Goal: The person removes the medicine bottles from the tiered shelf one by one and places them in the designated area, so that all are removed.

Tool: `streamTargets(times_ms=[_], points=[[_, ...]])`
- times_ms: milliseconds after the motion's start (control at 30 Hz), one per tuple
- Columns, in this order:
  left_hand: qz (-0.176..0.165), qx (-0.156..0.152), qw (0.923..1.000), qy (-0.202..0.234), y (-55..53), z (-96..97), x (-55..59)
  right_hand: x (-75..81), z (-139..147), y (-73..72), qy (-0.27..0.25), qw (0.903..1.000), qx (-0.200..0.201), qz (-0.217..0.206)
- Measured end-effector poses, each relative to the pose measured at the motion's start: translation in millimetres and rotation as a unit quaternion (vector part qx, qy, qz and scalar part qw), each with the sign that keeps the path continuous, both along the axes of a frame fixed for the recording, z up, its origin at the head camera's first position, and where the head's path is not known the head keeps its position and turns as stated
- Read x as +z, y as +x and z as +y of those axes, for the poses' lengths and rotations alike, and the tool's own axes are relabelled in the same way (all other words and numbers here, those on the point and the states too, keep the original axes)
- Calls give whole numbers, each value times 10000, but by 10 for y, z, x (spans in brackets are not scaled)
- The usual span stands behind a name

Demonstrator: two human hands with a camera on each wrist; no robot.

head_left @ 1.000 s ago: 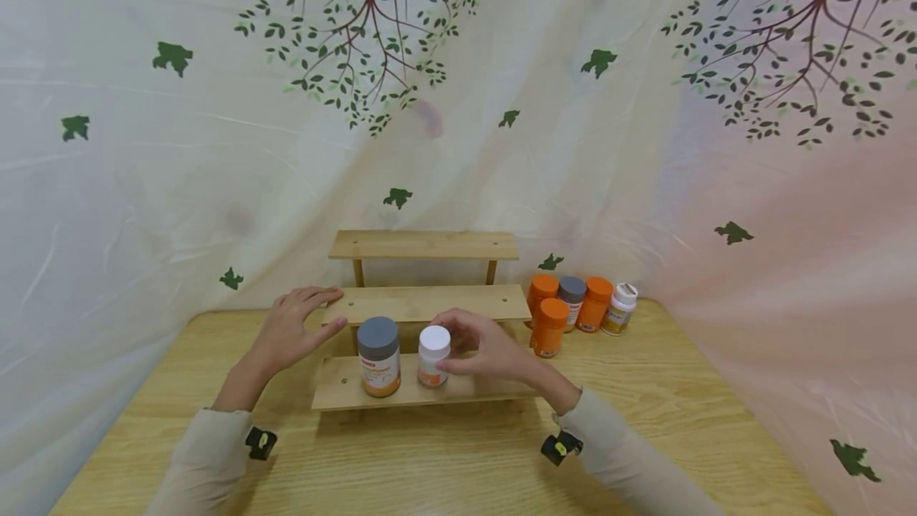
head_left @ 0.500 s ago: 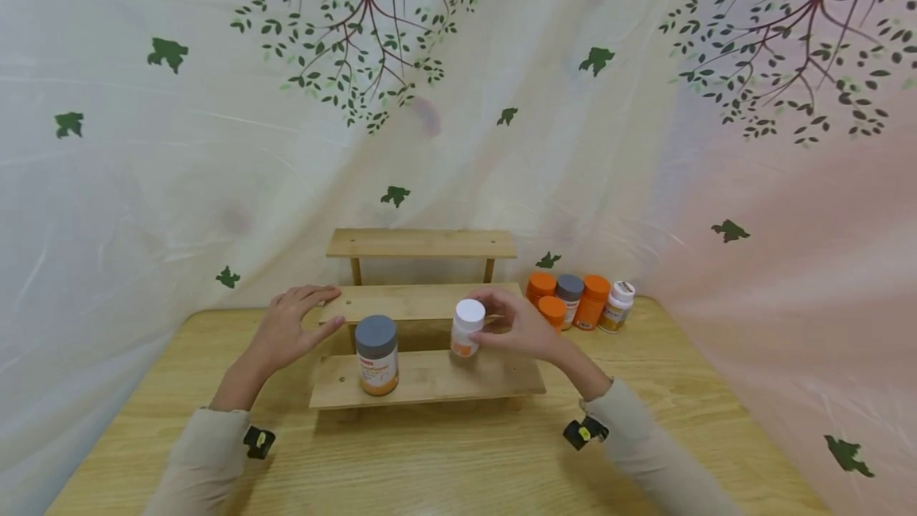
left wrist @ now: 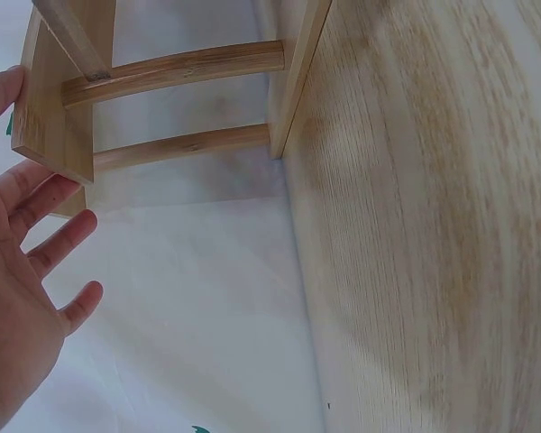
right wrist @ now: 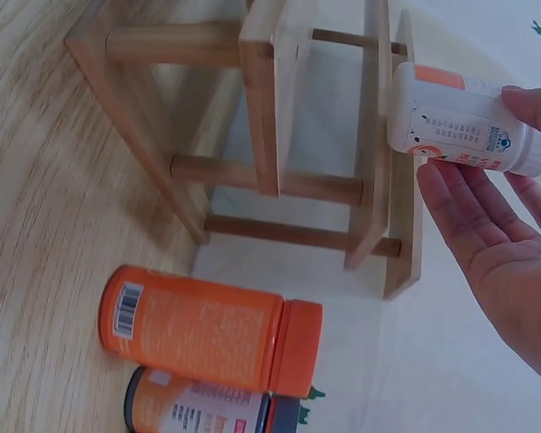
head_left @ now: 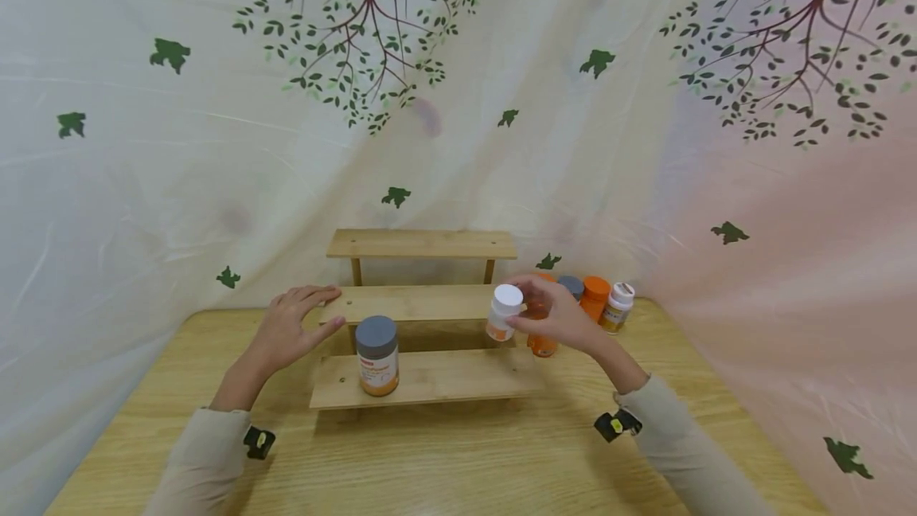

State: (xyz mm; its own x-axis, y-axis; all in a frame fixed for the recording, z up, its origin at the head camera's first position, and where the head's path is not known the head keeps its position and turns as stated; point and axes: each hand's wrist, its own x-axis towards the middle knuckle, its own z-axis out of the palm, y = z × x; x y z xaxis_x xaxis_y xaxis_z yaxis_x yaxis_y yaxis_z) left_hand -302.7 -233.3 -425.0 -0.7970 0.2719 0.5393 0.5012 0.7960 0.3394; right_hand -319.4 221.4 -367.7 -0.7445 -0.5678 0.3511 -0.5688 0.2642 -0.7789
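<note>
My right hand (head_left: 555, 313) holds a small white pill bottle (head_left: 505, 310) with a white cap, pinched between thumb and fingers. In the head view the bottle overlaps the right end of the middle shelf (head_left: 415, 303) of a three-step wooden rack; the right wrist view shows this bottle (right wrist: 455, 117) beside the rack's boards. My left hand (head_left: 290, 333) touches the left end of that shelf, its fingers extended and spread; the left wrist view shows the left hand (left wrist: 22, 262) at the board's edge. A larger grey-capped bottle (head_left: 377, 361) stands on the lowest shelf (head_left: 451, 377), towards its left.
Orange bottles (head_left: 595, 299), a grey-capped one (head_left: 571, 287) and a white one with a yellow label (head_left: 618, 307) stand right of the rack, partly behind my right hand. The rack's top shelf (head_left: 421, 244) lies near a hanging printed curtain (head_left: 286, 150) behind the wooden table (head_left: 401, 468).
My right hand has lifted the white pill bottle off the lowest shelf and carried it right and back. My left hand has stayed at the middle shelf's left end.
</note>
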Motion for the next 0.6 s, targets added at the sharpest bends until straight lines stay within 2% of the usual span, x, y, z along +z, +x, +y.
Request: streamTargets(times_ms=[133, 367, 600], points=[[-61, 8, 10000, 12, 2, -3, 3, 23, 90, -6, -6, 9999, -143, 3], [-114, -6, 9999, 0, 0, -10, 2, 72, 197, -5, -44, 9998, -170, 111], [-132, -12, 9999, 9, -7, -8, -5, 91, 296, -29, -79, 9995, -318, 31]])
